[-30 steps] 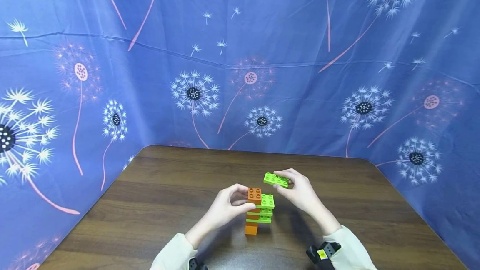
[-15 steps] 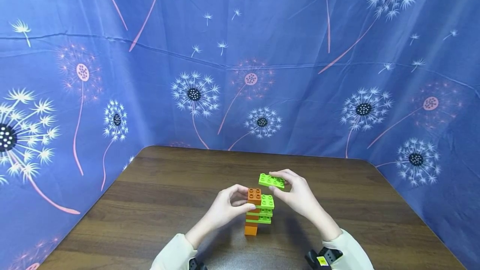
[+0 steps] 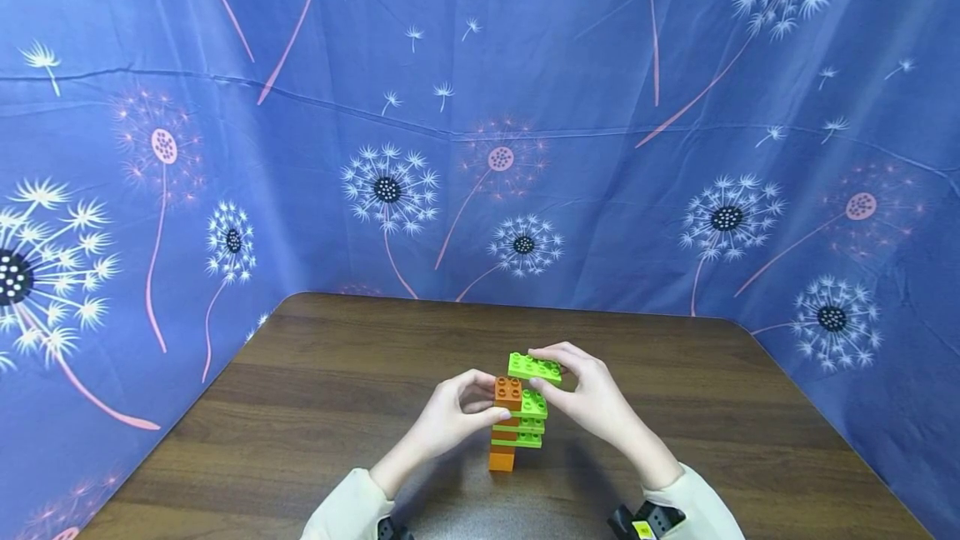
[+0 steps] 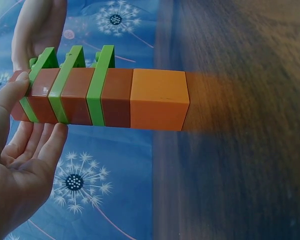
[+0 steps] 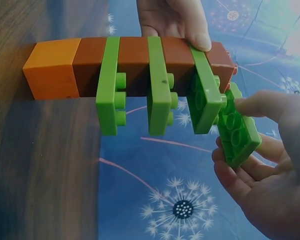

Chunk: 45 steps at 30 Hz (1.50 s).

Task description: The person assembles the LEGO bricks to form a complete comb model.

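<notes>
A tower of toy building bricks [image 3: 502, 462] stands upright on the table, an orange brick at its foot. Above that, brown bricks [image 5: 134, 52] alternate with three green plates [image 5: 158, 100] that jut out to the right. My left hand [image 3: 447, 412] pinches the tower near its top, thumb on the near side and fingers behind. Between thumb and fingers of my right hand [image 3: 588, 394] is a loose green plate [image 3: 534, 367], held just above and right of the top brown brick [image 3: 507, 391]. In the right wrist view its hollow underside shows, tilted beside the tower's top.
The brown wooden table [image 3: 360, 357] spreads around the tower. Behind it hangs a blue cloth [image 3: 300, 173] with dandelion prints. A black strap with a yellow label [image 3: 643, 528] sits at the right wrist.
My right hand has carried the loose green plate left and slightly down, closer to the tower's top. The left hand and the tower have stayed in place.
</notes>
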Motion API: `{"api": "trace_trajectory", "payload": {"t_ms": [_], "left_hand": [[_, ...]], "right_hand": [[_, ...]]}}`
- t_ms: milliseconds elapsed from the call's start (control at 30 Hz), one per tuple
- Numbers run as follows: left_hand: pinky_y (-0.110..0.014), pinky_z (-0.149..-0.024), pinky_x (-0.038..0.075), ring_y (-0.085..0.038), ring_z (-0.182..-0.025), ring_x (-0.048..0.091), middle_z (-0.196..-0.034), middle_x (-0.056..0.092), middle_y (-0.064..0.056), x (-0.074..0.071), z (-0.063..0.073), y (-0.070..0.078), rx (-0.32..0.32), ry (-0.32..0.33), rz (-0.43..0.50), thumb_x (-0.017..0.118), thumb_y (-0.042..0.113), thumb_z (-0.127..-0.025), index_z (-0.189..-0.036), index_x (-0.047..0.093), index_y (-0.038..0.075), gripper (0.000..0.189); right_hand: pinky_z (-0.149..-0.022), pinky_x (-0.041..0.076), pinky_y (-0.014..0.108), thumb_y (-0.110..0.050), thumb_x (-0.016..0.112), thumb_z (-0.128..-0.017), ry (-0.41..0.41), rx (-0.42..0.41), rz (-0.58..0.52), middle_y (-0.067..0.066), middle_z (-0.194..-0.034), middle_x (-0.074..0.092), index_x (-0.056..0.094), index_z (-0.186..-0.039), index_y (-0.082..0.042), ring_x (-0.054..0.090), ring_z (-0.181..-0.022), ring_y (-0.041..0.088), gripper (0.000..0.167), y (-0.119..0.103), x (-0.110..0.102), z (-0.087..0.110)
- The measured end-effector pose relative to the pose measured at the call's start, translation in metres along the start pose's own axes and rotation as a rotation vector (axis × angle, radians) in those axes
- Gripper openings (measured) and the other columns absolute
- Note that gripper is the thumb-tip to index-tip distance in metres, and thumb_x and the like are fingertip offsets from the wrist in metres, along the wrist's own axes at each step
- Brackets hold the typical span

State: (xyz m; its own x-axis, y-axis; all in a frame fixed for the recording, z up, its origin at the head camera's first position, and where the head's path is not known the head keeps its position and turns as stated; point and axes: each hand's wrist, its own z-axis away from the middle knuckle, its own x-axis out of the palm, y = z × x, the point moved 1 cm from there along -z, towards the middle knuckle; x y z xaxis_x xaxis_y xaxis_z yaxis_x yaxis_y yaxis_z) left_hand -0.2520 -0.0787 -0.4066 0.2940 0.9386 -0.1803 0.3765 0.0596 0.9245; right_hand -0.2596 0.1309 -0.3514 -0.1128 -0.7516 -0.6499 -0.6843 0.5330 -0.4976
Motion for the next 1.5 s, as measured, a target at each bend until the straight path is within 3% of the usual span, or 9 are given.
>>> {"api": "trace_trajectory", "payload": {"t_ms": [367, 800, 1000, 1167, 1500], "left_hand": [[-0.023, -0.089, 0.051, -0.025, -0.103, 0.063, -0.111, 0.062, -0.019, 0.001, 0.0, 0.001, 0.012, 0.001, -0.005, 0.072, 0.007, -0.081, -0.109, 0.057, -0.004, 0.034], [-0.025, -0.089, 0.052, -0.018, -0.101, 0.064, -0.11, 0.062, -0.018, 0.0, 0.0, 0.0, 0.072, -0.03, -0.008, 0.071, 0.013, -0.083, -0.109, 0.057, -0.004, 0.034], [-0.025, -0.089, 0.052, -0.016, -0.099, 0.065, -0.11, 0.062, -0.017, 0.0, 0.002, 0.001, 0.048, -0.026, -0.014, 0.072, 0.015, -0.082, -0.108, 0.057, -0.002, 0.035], [-0.024, -0.09, 0.051, -0.017, -0.099, 0.064, -0.111, 0.062, -0.016, 0.0, 0.002, 0.0, 0.005, -0.022, -0.008, 0.072, 0.014, -0.082, -0.108, 0.058, -0.001, 0.033], [-0.025, -0.09, 0.051, -0.024, -0.101, 0.064, -0.111, 0.063, -0.02, 0.0, 0.002, 0.001, 0.021, -0.027, -0.011, 0.071, 0.012, -0.082, -0.11, 0.057, -0.003, 0.034]], "right_hand": [[-0.074, 0.052, 0.023, -0.013, 0.074, -0.079, -0.051, -0.062, -0.059, -0.007, -0.107, 0.065, 0.065, -0.115, -0.019, 0.06, -0.094, 0.006, 0.037, -0.003, 0.002, 0.004], [-0.079, 0.051, 0.026, -0.017, 0.072, -0.083, -0.059, -0.142, -0.098, -0.007, -0.105, 0.065, 0.067, -0.112, -0.02, 0.062, -0.098, 0.013, 0.03, -0.008, 0.003, 0.006], [-0.082, 0.051, 0.028, -0.017, 0.071, -0.084, -0.084, -0.169, -0.097, -0.008, -0.106, 0.064, 0.067, -0.112, -0.02, 0.061, -0.099, 0.01, 0.028, -0.008, 0.004, 0.006], [-0.074, 0.05, 0.023, -0.018, 0.07, -0.085, -0.101, -0.192, -0.095, -0.008, -0.105, 0.063, 0.068, -0.111, -0.021, 0.061, -0.097, 0.009, 0.026, -0.007, 0.004, 0.006], [-0.06, 0.046, 0.02, -0.012, 0.072, -0.082, -0.121, -0.206, -0.079, -0.007, -0.103, 0.062, 0.069, -0.106, -0.021, 0.059, -0.09, 0.009, 0.026, -0.009, 0.003, 0.005]]}}
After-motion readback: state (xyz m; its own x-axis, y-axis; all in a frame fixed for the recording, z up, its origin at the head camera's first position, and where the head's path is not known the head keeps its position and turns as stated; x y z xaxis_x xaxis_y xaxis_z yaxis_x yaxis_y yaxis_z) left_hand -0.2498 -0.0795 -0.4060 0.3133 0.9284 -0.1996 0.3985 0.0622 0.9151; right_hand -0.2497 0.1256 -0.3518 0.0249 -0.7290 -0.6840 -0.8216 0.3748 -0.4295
